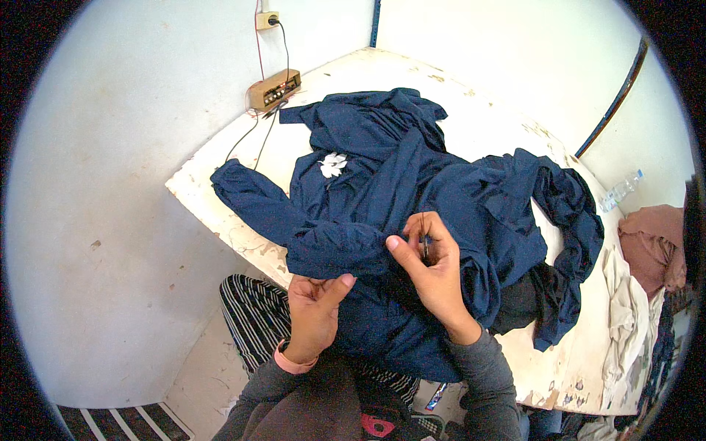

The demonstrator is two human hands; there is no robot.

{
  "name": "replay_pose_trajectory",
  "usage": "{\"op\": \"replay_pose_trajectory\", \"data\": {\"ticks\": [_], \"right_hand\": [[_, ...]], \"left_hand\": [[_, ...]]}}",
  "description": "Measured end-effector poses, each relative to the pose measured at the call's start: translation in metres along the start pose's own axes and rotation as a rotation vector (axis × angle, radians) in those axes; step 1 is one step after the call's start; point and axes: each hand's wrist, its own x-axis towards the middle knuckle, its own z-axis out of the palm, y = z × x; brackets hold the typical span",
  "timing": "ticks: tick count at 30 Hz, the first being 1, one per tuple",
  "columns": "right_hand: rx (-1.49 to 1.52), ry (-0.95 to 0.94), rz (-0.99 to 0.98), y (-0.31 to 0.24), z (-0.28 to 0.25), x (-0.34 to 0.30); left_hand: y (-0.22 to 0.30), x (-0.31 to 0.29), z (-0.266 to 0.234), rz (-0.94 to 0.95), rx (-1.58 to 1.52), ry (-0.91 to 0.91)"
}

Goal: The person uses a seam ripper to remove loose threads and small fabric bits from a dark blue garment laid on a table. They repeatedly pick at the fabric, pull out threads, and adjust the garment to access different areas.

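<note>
The navy garment [478, 198] lies heaped across the middle of the counter [562, 371], its near end hanging over the edge toward the person's lap. The left hand [315, 309] is closed on the lower edge of a sleeve-like tube [338, 246], thumb against the cloth. The right hand [434, 275] is curled around a small dark tool [424, 246], perhaps snips, its thumb at or just beside the tube's end. The step in hand seems to be close work at that end; a next move there calls for a steady left pinch and care with the tool's tip.

A white bundle [333, 165] rests on the garment. The counter's pale top is chipped and stained. At its far left edge sits a brown box [274, 90] with knobs and cords, below a wall socket [268, 20]. To the right are a clear bottle [621, 190], a brown cloth [653, 246] and a cream cloth [625, 316]. Pale, marked walls [118, 184] meet behind.
</note>
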Motion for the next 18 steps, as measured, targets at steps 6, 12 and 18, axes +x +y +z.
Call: {"op": "replay_pose_trajectory", "data": {"ticks": [6, 12, 18], "right_hand": [[0.004, -0.065, 0.062, -0.020, -0.009, 0.004], [0.213, -0.265, 0.163, -0.011, -0.014, 0.004], [0.527, -0.131, 0.239, -0.019, -0.021, 0.007]], "left_hand": [[-0.001, -0.004, 0.002, -0.009, 0.124, -0.031], [-0.004, -0.005, -0.007, -0.074, 0.152, -0.075], [0.005, 0.002, -0.012, -0.260, -0.392, -0.037]]}}
